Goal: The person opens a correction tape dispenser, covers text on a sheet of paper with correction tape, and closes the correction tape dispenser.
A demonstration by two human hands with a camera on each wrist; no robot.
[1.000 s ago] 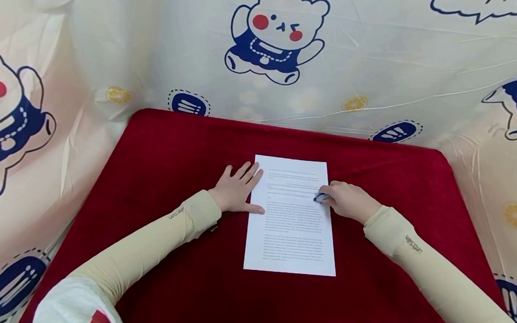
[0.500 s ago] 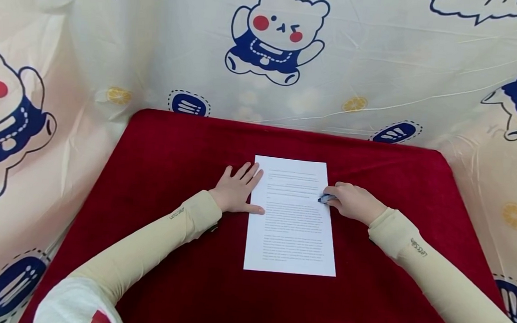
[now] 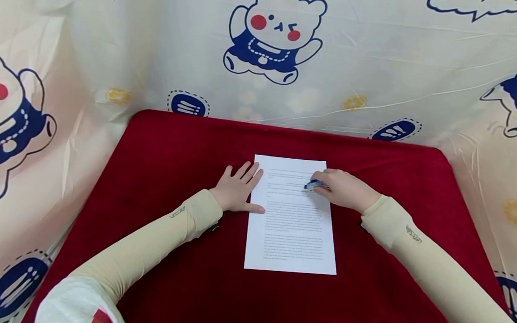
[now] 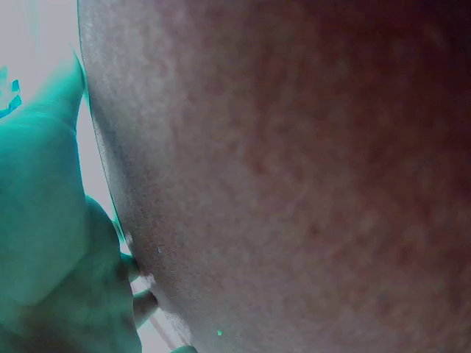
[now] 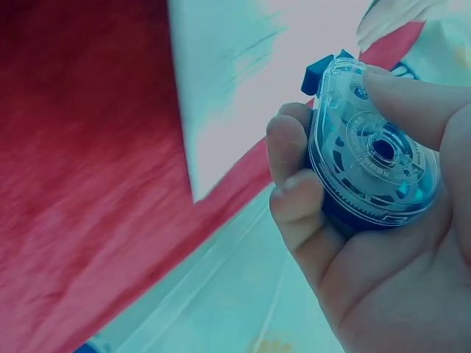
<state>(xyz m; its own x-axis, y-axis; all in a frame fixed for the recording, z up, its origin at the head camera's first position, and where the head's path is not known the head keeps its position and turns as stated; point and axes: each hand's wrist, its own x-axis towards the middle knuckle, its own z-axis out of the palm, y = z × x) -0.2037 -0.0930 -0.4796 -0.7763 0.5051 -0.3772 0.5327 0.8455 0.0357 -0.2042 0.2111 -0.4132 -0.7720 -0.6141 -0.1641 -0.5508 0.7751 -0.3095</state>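
A white sheet of paper (image 3: 290, 265) with printed lines lies on the red cloth. My left hand (image 3: 234, 191) rests flat on its left edge, fingers spread and thumb on the margin. Over the upper right part of the sheet, my right hand (image 3: 348, 190) holds a correction tape dispenser (image 3: 316, 184), its tip pointing left towards the text. In the right wrist view the clear, rounded correction tape dispenser (image 5: 375, 158) with a blue tip sits between thumb and curled fingers. Whether the tip touches the paper cannot be made out. The left wrist view is mostly blocked by a blurred surface close to the lens.
The red velvet cloth (image 3: 186, 286) covers the table on all sides of the sheet. A pale curtain (image 3: 181, 36) printed with cartoon bears hangs behind and at both sides.
The right hand with the correction tape dispenser first shifts slightly right, then moves up and left over the text. The left hand and the sheet stay in place.
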